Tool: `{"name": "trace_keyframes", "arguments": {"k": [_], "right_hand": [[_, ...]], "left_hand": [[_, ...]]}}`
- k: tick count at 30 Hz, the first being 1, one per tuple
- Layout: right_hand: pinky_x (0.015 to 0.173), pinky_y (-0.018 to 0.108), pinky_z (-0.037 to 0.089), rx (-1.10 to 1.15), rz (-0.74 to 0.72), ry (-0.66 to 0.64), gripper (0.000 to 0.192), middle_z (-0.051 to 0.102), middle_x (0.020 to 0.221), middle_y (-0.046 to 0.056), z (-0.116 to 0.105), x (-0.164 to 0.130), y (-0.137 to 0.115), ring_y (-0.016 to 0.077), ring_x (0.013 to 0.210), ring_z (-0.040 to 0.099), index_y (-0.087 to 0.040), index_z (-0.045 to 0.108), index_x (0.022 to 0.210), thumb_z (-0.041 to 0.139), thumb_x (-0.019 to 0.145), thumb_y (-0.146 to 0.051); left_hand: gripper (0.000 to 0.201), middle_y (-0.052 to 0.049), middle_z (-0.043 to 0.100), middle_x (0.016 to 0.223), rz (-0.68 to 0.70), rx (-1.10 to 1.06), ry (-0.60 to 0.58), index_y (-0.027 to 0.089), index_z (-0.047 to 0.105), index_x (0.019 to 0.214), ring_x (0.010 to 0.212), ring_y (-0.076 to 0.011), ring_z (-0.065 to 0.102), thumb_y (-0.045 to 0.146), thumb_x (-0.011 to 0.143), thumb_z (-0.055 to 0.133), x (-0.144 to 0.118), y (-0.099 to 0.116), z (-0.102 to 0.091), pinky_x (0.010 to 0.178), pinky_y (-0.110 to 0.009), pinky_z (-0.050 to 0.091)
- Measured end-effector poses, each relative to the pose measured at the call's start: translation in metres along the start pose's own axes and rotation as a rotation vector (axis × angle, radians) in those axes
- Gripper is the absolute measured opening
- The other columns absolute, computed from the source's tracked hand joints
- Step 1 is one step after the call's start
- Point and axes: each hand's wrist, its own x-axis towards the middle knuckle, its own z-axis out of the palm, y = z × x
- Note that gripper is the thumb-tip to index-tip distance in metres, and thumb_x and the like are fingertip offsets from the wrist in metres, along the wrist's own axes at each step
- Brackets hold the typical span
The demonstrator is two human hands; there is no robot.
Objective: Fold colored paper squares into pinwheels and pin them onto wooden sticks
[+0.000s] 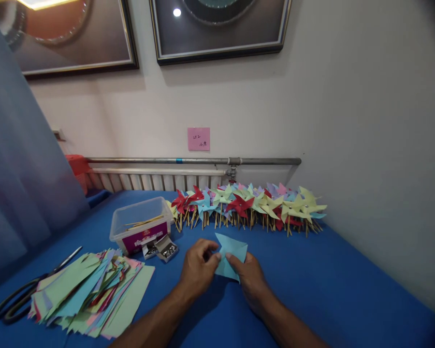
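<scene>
A light blue piece of paper (235, 247), with pointed corners and cut edges, is held up above the blue tablecloth. My right hand (253, 276) grips it from the right, thumb pressed flat near its middle. At its left edge, my left hand (198, 265) has thumb and curled fingers closed against the paper; any small item between those fingertips is hidden. Beyond the hands stand finished paper pinwheels (240, 205) on thin sticks, in red, yellow, green, blue and purple. To the left, two small boxes of shiny metal fasteners (167, 249) lie open.
A clear plastic tub (120, 232) with several wooden sticks (145, 222) stands behind the small boxes. Cut coloured paper (90, 295) is piled at the left front, beside black-handled scissors (21, 297). A wall and pipe (268, 161) bound the table's back; a curtain (25, 159) hangs left.
</scene>
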Motion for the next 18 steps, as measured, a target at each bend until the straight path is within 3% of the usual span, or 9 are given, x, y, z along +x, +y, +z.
{"name": "trace_keyframes", "arguments": {"k": [3,5,10,18], "right_hand": [[0.069,0.037,0.056,-0.033,0.005,-0.026,0.045,0.078,0.077,0.006,0.000,0.000,0.000,0.0268,0.072,0.072,-0.018,0.074,0.097,0.084,0.066,-0.047],[0.065,0.035,0.055,-0.082,-0.006,-0.029,0.044,0.077,0.078,0.006,-0.002,0.001,0.003,0.0251,0.068,0.070,-0.017,0.075,0.095,0.084,0.066,-0.049],[0.060,0.032,0.051,-0.194,-0.023,-0.051,0.046,0.076,0.077,0.005,-0.005,0.004,0.010,0.0219,0.064,0.066,-0.017,0.074,0.091,0.082,0.066,-0.054],[0.062,0.032,0.050,-0.169,-0.044,-0.112,0.058,0.076,0.083,0.005,-0.002,0.000,0.004,0.0219,0.067,0.065,-0.017,0.072,0.102,0.079,0.068,-0.063]], "left_hand": [[0.018,-0.002,0.066,0.073,-0.229,-0.164,-0.013,0.016,0.071,0.084,0.066,-0.0150,0.056,0.029,0.073,0.069,0.005,-0.004,0.001,0.063,-0.027,0.042],[0.020,0.000,0.062,0.065,-0.308,-0.233,-0.053,0.015,0.069,0.077,0.060,-0.0131,0.051,0.031,0.066,0.073,0.008,-0.008,0.002,0.059,-0.025,0.039],[0.026,0.005,0.049,0.052,-0.331,-0.273,-0.073,0.016,0.061,0.062,0.051,-0.0093,0.040,0.037,0.060,0.075,0.008,-0.014,0.006,0.051,-0.024,0.030],[0.030,0.006,0.049,0.049,-0.398,-0.280,-0.048,0.017,0.057,0.061,0.045,-0.0083,0.038,0.041,0.059,0.076,0.010,-0.012,0.004,0.047,-0.023,0.029]]}}
